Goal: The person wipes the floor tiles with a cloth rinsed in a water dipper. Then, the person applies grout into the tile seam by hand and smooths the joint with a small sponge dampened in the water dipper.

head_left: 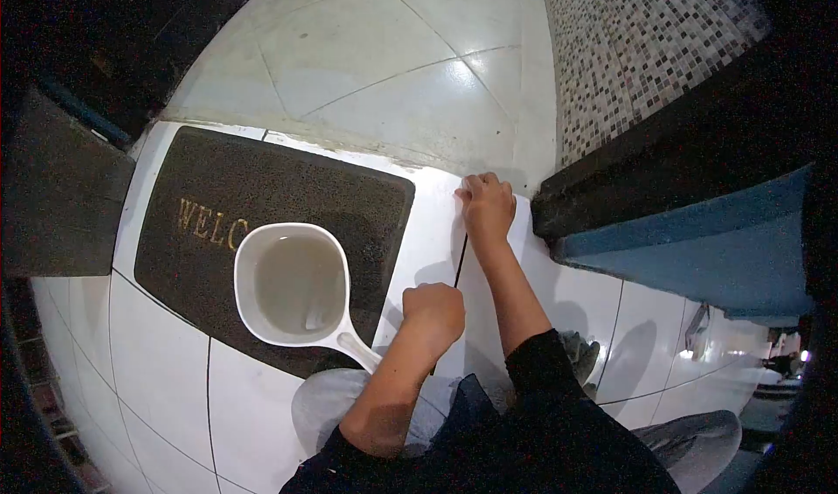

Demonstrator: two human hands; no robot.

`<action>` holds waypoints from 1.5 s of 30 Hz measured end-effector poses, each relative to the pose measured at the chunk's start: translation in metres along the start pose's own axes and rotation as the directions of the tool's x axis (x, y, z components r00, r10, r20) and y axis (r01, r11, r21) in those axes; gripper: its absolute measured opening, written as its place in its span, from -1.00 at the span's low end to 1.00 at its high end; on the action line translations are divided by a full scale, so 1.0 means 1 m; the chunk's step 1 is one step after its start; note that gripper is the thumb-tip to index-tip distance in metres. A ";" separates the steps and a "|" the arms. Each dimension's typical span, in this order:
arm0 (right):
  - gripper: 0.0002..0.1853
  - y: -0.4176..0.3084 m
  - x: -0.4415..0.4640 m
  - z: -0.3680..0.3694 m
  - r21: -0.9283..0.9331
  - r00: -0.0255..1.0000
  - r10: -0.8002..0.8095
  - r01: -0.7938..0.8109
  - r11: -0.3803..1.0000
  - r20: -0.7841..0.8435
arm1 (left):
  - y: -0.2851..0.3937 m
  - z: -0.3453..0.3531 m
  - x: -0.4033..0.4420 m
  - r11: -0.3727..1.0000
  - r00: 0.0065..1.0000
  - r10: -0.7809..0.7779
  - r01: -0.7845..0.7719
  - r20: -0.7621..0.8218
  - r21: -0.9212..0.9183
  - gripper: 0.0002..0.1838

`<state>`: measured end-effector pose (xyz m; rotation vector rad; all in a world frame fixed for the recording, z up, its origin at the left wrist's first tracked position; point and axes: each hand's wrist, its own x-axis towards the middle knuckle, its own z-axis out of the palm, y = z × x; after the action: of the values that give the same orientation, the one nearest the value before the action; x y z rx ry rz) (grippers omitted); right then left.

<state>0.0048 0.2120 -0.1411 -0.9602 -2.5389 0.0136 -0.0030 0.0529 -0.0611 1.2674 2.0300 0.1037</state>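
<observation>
My left hand [435,315] is closed in a fist above the white floor tiles, between the doormat and my right arm. What it holds, if anything, is hidden. Further forward, my right hand [489,204] rests at the edge of the tiled step, its fingers bent and pressed down; anything beneath them is too small to make out. A white plastic water dipper [247,306], holding cloudy water, stands over the front part of the dark doormat [349,188]. Its handle points toward me and passes beside my left forearm. The dipper covers part of the mat's gold lettering.
Beyond the step lies a greyish tiled floor [384,49]. A mosaic-tiled wall [646,49] rises at the right, above a dark ledge and a blue panel [716,241]. A grey block-like surface [61,188] stands at the left. My bent knees are close below my arms.
</observation>
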 end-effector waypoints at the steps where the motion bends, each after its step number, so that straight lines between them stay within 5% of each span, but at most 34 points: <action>1: -0.82 -0.001 0.004 0.000 -0.009 1.000 0.008 -0.008 1.000 -0.019 | -0.001 0.000 0.000 1.000 1.000 -0.002 0.002 -0.009 -0.003 -0.71; 4: -0.83 -0.004 -0.026 -0.016 -0.029 0.982 0.021 -0.015 0.999 0.188 | 0.003 -0.003 0.003 1.000 1.000 0.012 -0.012 -0.003 -0.027 -0.76; 7: -0.84 -0.004 -0.050 -0.018 0.140 0.998 -0.019 0.010 0.990 0.063 | 0.003 -0.002 0.000 0.998 1.000 0.010 -0.011 -0.027 -0.067 -0.76; 13: -0.79 0.006 0.008 0.004 0.074 0.994 0.050 -0.058 0.996 0.094 | 0.001 -0.007 -0.002 0.999 1.000 0.003 -0.003 0.019 -0.039 -0.76; 17: -0.76 0.002 -0.035 -0.012 -0.005 0.987 0.006 -0.005 1.000 0.161 | 0.002 -0.008 0.001 0.998 1.000 0.013 -0.012 0.006 -0.055 -0.75; 19: -0.77 0.000 -0.054 -0.018 0.142 0.996 -0.055 0.045 0.989 0.067 | 0.004 -0.005 0.003 0.999 0.999 0.033 -0.031 0.035 -0.042 -0.75; 26: -0.79 -0.001 -0.012 -0.002 0.072 0.999 0.033 -0.031 0.997 -0.027 | 0.006 -0.005 0.000 1.000 0.998 0.013 -0.014 0.055 0.010 -0.73; 28: -0.77 -0.007 -0.029 -0.016 0.034 0.988 0.058 -0.064 0.997 0.144 | 0.007 -0.009 0.002 1.000 0.997 -0.002 0.003 0.083 -0.007 -0.73; 40: -0.79 -0.008 -0.015 -0.005 0.101 0.996 0.066 -0.072 0.992 0.059 | 0.006 -0.006 0.005 0.999 0.994 -0.041 0.038 0.098 0.033 -0.72; 45: -0.76 -0.001 -0.052 -0.013 0.140 0.987 -0.076 0.056 0.989 0.143 | 0.009 -0.010 0.004 0.999 0.994 -0.038 0.037 0.103 0.011 -0.71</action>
<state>0.0439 0.1762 -0.1491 -0.8497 -2.6641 0.2434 -0.0037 0.0638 -0.0528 1.2141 1.9669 0.0114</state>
